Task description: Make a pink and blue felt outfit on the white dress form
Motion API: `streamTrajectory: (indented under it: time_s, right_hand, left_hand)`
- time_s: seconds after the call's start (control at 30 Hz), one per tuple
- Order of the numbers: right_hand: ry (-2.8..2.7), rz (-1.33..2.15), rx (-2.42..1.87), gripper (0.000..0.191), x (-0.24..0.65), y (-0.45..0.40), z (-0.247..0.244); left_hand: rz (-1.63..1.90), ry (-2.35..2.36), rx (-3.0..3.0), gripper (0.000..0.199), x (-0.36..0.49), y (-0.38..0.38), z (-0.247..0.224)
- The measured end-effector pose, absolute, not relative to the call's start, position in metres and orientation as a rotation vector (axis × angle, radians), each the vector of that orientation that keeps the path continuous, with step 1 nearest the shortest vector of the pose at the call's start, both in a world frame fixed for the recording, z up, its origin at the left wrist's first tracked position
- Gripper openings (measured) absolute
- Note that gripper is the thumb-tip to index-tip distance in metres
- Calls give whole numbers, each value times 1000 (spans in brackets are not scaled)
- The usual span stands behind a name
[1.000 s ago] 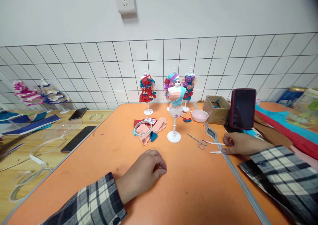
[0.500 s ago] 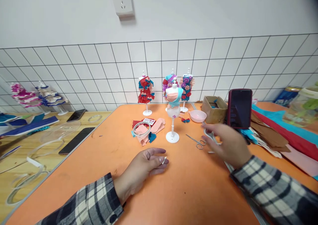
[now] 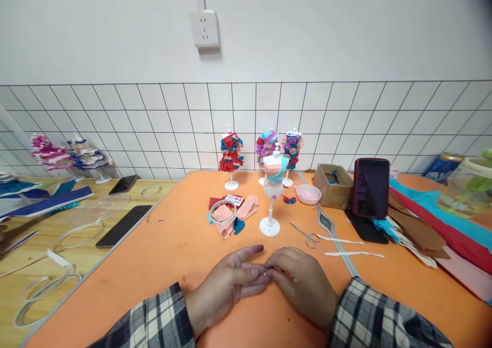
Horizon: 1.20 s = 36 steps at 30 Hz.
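My left hand [image 3: 226, 289] is closed in a pinch, palm partly turned up, low over the orange table. Against its fingertips, my right hand [image 3: 305, 286] pinches too. Between them is a tiny pale piece [image 3: 265, 272], mostly covered by fingers. A small white dress form [image 3: 272, 190] wrapped in peach and light blue cloth stands just beyond my hands. Small scissors [image 3: 310, 242] lie to its right. Two thin white strips, an upper strip [image 3: 340, 240] and a lower strip [image 3: 353, 254], rest near my right hand.
Fabric scraps [image 3: 249, 207] lie under a tape roll [image 3: 211, 216]. Farther back are dressed forms [image 3: 231, 156], a pink bowl [image 3: 308, 195], a red-blue bow [image 3: 289, 200] and a cardboard box [image 3: 325, 197]. A phone [image 3: 371, 186] stands right, near cloth strips [image 3: 457, 240]. Another phone [image 3: 123, 226] lies left.
My right hand has come from the right side of the table to meet my left fingertips. The white strips it covered now show. The view has tilted up slightly.
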State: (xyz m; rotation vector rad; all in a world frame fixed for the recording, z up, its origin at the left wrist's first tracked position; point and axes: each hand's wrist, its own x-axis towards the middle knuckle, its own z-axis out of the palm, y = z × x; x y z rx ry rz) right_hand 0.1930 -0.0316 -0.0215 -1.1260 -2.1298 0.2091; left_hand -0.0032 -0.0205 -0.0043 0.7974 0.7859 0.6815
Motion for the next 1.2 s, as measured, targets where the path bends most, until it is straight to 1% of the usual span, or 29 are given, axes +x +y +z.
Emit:
streamTrajectory:
  time_s: [0.07, 0.13, 0.2, 0.27, 0.33, 0.4, 0.5, 0.57, 0.63, 0.7, 0.73, 0.83, 0.87, 1.0, 1.13, 1.2]
  right_hand:
    - [-2087, 89, -1004, 14, 204, -28, -14]
    - [-1981, -100, -900, 19, 223, -22, 0]
    - [-1791, -319, -928, 21, 249, -9, 20]
    - [-1541, -566, -1062, 21, 277, 11, 42]
    - [-1518, -678, -1246, 22, 303, 37, 60]
    - [-1529, -713, -1476, 29, 322, 63, 69]
    - [-1666, -722, -1825, 39, 336, 91, 69]
    - [-1659, -721, -1941, 38, 340, 99, 63]
    - [-1623, -724, -1984, 32, 344, 101, 58]
    - [-1620, -737, -1999, 31, 349, 101, 55]
    - [-1648, -742, -1987, 32, 352, 101, 53]
    - [-1751, -734, -1920, 48, 359, 104, 50]
    - [-1771, -728, -1908, 50, 360, 105, 49]
    - [-1660, -794, -1968, 36, 352, 103, 56]
    - [-1620, -854, -1893, 42, 338, 92, 77]
    - [-1586, -836, -1872, 33, 332, 82, 86]
  left_hand:
    - [704, 754, 925, 64, -5, -21, -6]
    - [798, 814, 1235, 51, -11, -18, -8]
    - [922, 987, 1612, 31, -22, -7, -8]
    - [997, 1099, 1911, 21, -42, 13, -5]
    - [1116, 1237, 2026, 22, -68, 39, 0]
    - [1163, 1442, 2081, 23, -98, 66, 5]
    - [1047, 1608, 2216, 24, -136, 95, 6]
    - [960, 1653, 2267, 24, -149, 103, 2]
    - [885, 1644, 2295, 25, -150, 105, -2]
    - [829, 1591, 2326, 25, -145, 105, -5]
    - [812, 1562, 2342, 25, -141, 104, -6]
    - [804, 1562, 2351, 24, -136, 105, -7]
    - [813, 1600, 2339, 24, -136, 106, -8]
    - [777, 1709, 2266, 22, -141, 108, -10]
    - [753, 1661, 2199, 24, -137, 107, -10]
    - [807, 1623, 2134, 22, -134, 106, -9]
